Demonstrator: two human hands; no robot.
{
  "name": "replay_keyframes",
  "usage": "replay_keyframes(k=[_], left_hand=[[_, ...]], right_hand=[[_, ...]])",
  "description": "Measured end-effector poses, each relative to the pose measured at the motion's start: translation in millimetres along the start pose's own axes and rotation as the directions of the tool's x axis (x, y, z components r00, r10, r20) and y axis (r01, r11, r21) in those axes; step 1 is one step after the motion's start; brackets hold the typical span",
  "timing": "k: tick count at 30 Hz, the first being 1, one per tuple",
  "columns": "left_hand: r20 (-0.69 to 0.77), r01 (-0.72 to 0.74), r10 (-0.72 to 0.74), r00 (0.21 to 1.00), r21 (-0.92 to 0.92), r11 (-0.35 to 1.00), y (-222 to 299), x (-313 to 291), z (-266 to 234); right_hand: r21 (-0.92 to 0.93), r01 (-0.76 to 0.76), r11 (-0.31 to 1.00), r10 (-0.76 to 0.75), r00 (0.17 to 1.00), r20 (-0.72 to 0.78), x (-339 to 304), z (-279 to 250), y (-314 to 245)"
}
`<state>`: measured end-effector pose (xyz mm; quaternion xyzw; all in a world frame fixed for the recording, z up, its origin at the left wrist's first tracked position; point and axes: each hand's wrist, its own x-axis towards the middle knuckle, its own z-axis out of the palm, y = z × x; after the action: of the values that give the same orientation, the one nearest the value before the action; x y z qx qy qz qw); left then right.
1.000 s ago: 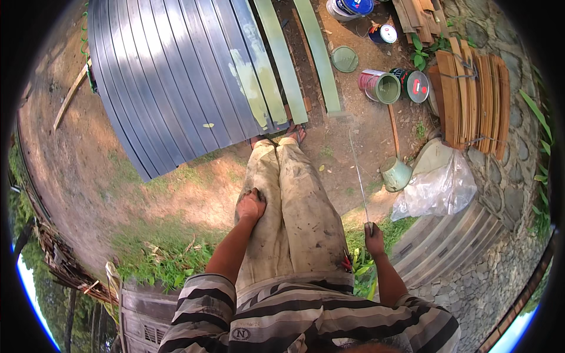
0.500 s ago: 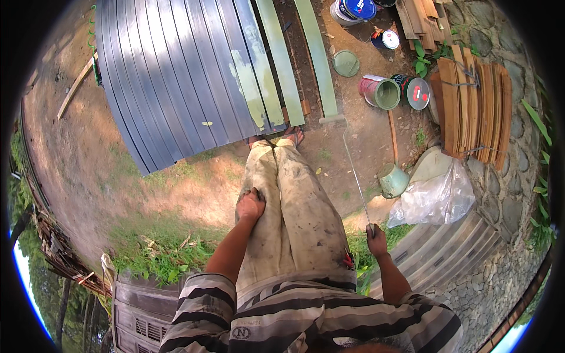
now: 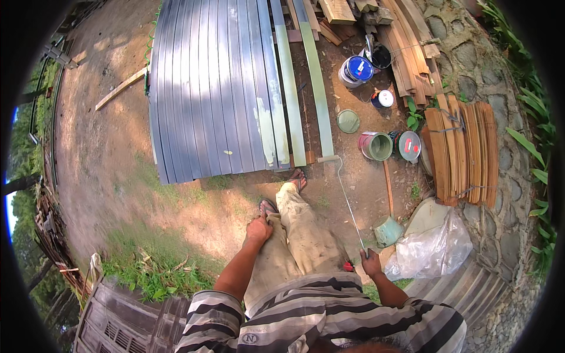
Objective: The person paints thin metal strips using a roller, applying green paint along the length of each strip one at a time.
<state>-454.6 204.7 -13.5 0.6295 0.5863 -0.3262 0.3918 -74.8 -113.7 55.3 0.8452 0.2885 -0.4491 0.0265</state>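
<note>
My right hand [image 3: 371,263] is closed round the handle of a long-handled paint roller [image 3: 350,206]. The roller's pale head [image 3: 328,159] lies at the near end of a narrow board [image 3: 318,94] coated mostly in light green. My left hand [image 3: 258,229] rests on my left thigh near the knee, holding nothing, with at least one finger stretched out. Left of the green board lies a second, partly green board [image 3: 289,88]. Beside it spreads a wide row of blue-grey boards [image 3: 206,88], with pale green patches toward its right side.
An open paint can [image 3: 376,146], a dark lidded can [image 3: 407,145], a blue-lidded bucket [image 3: 356,72] and a loose lid [image 3: 348,121] stand right. Nearby are a green dipper [image 3: 388,231], plastic sheeting [image 3: 435,250], bundled wood [image 3: 462,153] and a stone wall [image 3: 497,106].
My view has shifted, and the boards sit lower and further right in it. My left foot is now back from the boards, behind the right. The roller head stays at the green board's near end.
</note>
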Motion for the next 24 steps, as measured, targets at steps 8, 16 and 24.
replay_keyframes(k=[8,16,24], left_hand=[[0.125,-0.094,0.134,0.983,-0.285,0.954,24.2,-71.0,93.2],[-0.312,-0.155,-0.108,0.944,-0.707,0.69,-61.2,-147.3,176.8],[0.06,0.201,-0.429,0.902,-0.935,0.292,-146.4,-311.3,348.9]], right_hand=[[0.165,0.009,0.986,0.002,0.998,-0.065,-32.2,-0.9,60.1],[0.228,0.117,0.967,-0.072,0.978,-0.196,-23.6,7.7,102.4],[0.446,0.123,0.887,0.017,0.955,-0.297,43.7,-15.0,168.3]])
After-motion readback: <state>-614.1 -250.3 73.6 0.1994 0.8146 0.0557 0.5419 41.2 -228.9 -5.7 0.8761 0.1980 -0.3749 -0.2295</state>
